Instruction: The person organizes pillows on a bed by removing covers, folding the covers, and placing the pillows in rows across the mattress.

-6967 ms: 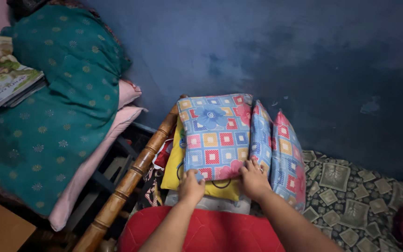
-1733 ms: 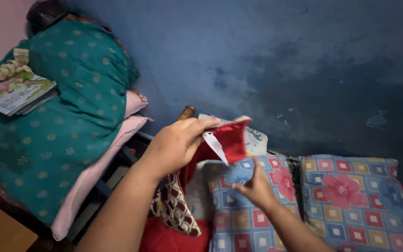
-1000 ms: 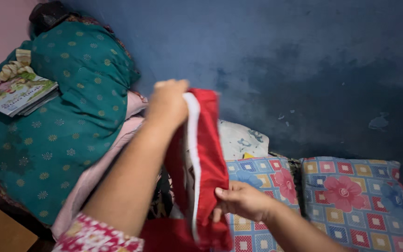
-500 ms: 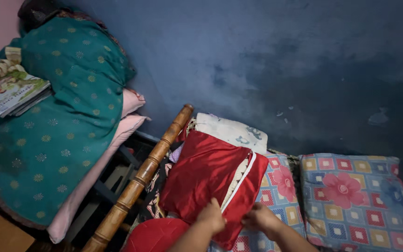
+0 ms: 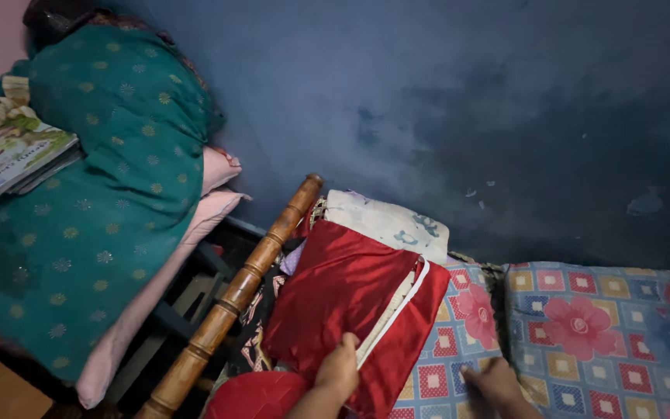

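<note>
Left hand (image 5: 340,366) presses flat, fingers loose, on the red satin cloth (image 5: 350,299) atop the pile, steadying it; right hand (image 5: 496,384) rests open on the patchwork cushion (image 5: 459,341) beside it.

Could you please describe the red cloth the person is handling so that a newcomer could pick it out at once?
Start at the turned wooden rail running diagonally below the blue wall. Just right of it lies the red cloth, with the left hand resting on its lower edge. Unlike the flowered patchwork cushions beside it, it is plain, shiny red with a thin white trim.
</note>
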